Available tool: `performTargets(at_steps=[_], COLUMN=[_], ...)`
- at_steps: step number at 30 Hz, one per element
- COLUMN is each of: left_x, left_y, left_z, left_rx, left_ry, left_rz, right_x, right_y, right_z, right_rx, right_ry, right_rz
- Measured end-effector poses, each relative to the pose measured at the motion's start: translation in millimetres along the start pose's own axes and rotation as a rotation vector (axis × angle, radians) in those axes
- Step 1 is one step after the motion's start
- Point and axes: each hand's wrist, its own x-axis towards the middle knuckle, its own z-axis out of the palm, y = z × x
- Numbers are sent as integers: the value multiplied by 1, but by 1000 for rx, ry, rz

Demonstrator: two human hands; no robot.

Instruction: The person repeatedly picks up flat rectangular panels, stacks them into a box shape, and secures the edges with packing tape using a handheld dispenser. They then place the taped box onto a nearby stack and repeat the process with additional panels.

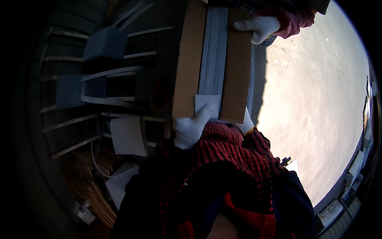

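Box (188, 71) points long way up, top middle. Left hand (188, 130) has its thumb on a card (202, 101); other fingers, I can't tell.

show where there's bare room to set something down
The sunlit floor, right of the cardboard box, is the largest bare patch. The box's left panel, beside the grey strips, is bare too. Crowded: near end, with left hand and white card.
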Motion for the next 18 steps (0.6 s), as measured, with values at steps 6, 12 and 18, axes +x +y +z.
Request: performTargets(at_steps=[6, 12, 18], left_x=[27, 56, 120], left_y=[-8, 1, 35], left_z=[-7, -46, -63], left_rx=[142, 369, 495], left_ry=[151, -437, -830], left_rz=[381, 662, 716], right_x=[16, 11, 22], right_y=[-69, -53, -65], right_z=[18, 48, 56], right_rx=[-543, -74, -219], right_ry=[139, 209, 248], right_rz=[-87, 141, 18])
